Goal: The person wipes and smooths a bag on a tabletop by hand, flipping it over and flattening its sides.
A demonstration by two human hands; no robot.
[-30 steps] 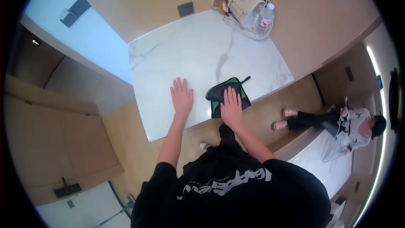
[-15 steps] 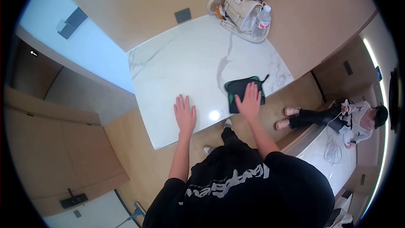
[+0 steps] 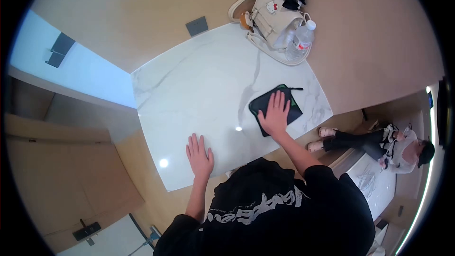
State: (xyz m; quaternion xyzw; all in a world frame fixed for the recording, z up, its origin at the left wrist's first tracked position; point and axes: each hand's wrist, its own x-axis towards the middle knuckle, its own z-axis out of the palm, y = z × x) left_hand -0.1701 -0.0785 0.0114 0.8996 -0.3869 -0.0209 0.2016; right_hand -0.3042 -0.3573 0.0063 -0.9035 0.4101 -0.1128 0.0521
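My left hand point(image 3: 199, 159) lies flat on the white marble-patterned tabletop point(image 3: 189, 99) near its front edge, fingers stretched out and nothing under it that I can see. To the right, my right hand point(image 3: 274, 116) presses flat on a black cloth point(image 3: 293, 109) with green edging and a short dark loop at its far corner. Its fingers are extended over the cloth, not wrapped round it. Part of the cloth is hidden beneath the palm.
At the back right of the table stand a cream bag point(image 3: 271, 16) and a clear water bottle point(image 3: 299, 42). A wall socket plate point(image 3: 196, 26) sits behind the table. On the right, a person point(image 3: 403, 149) sits on a white surface, legs stretched toward the table.
My right hand and the cloth have shifted slightly nearer the table's middle, and the cloth has turned. My view has moved closer over the table. The left hand stays flat.
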